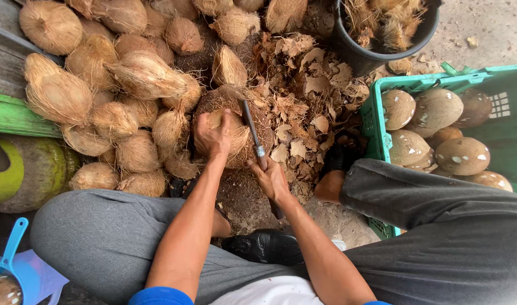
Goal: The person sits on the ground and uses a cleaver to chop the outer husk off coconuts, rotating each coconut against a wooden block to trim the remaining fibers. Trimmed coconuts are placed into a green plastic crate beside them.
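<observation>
Coconut [229, 138] gripped from above by left hand [212, 137], fingers curled round husk, on fibre mound beside husked pile. Knife [252, 134] clasped in right hand [271, 178], blade laid against coconut.

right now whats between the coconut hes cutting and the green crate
Head view: a heap of dry brown husk scraps lies between the held coconut and the green crate.

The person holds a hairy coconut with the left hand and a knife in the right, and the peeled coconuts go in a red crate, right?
Not quite: the crate is green, not red, as the head view shows. The rest holds: the left hand grips a hairy coconut, the right hand holds the knife, and peeled coconuts lie in the crate.
</observation>
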Available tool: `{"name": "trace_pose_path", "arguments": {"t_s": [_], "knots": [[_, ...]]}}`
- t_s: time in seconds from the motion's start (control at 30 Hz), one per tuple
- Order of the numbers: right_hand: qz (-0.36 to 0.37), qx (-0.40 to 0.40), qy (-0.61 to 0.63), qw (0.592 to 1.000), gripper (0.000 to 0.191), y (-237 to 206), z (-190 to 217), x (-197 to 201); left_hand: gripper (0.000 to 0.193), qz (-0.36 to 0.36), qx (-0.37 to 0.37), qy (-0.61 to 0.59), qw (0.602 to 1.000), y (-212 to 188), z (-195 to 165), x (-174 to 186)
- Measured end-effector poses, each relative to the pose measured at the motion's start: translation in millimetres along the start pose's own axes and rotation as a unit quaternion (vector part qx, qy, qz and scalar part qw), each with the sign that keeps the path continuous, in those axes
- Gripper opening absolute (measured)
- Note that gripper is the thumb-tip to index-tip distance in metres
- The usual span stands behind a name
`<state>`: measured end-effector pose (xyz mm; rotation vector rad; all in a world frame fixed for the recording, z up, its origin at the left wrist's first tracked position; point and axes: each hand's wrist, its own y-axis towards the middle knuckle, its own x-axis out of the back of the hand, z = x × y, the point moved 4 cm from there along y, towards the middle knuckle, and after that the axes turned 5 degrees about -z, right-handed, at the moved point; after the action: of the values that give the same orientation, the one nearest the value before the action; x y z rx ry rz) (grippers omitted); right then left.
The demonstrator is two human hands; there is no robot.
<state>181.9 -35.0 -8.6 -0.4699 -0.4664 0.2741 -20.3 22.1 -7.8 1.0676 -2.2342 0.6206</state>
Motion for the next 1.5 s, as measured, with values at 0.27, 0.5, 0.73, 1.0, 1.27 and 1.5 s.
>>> {"name": "trace_pose_path", "arguments": {"t_s": [0.27, 0.5, 0.73, 1.0, 1.27, 1.5], "knots": [[-0.007, -0.006, 0.034, 0.999, 0.044, -11, 6, 7, 0.050, -0.003, -0.251, -0.177, 0.952, 7, -19, 1], [-0.028, 0.070, 0.107, 0.991, 0.046, -18, 47, 35, 0.031, 0.018, -0.019, -0.110, 0.994, 14, -20, 1], [-0.042, 0.047, 0.161, 0.985, 0.040, -17, 65, 37, 0.031, -0.022, -0.070, -0.215, 0.974, 7, -20, 4], [-0.079, 0.107, 0.113, 0.985, 0.038, -13, 50, 32, 0.024, -0.037, -0.038, -0.082, 0.995, 5, -15, 1], [-0.014, -0.014, -0.020, 1.000, 0.048, -1, 18, 11, 0.045, -0.060, -0.066, -0.082, 0.993, 9, -10, -3], [0.016, -0.041, -0.043, 0.998, 0.039, -4, 27, 19, 0.051, -0.055, -0.098, -0.116, 0.987, 10, -4, -2]]}}
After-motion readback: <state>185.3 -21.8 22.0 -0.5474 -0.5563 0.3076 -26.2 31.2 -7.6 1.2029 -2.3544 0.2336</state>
